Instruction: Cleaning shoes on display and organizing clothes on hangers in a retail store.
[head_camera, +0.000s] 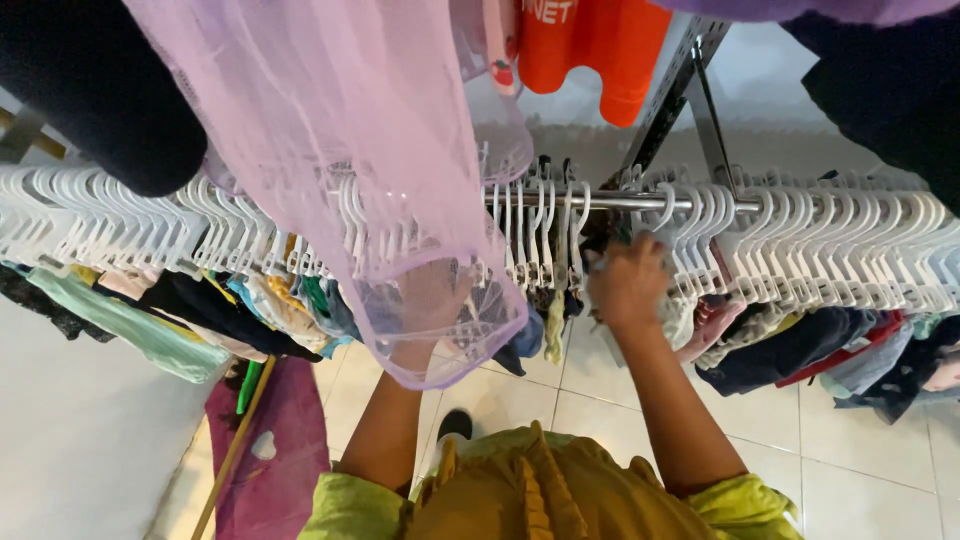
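Hangers (560, 225) gripped by both hands (628, 283).

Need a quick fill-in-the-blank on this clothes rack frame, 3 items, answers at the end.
1. The hangers on the metal rail are ____ in colour.
2. The right hand reaches among the hangers, while the left hand shows through a sheer ____ garment.
3. The shirt hanging at the top of the frame is ____.

Missing words: white; purple; orange
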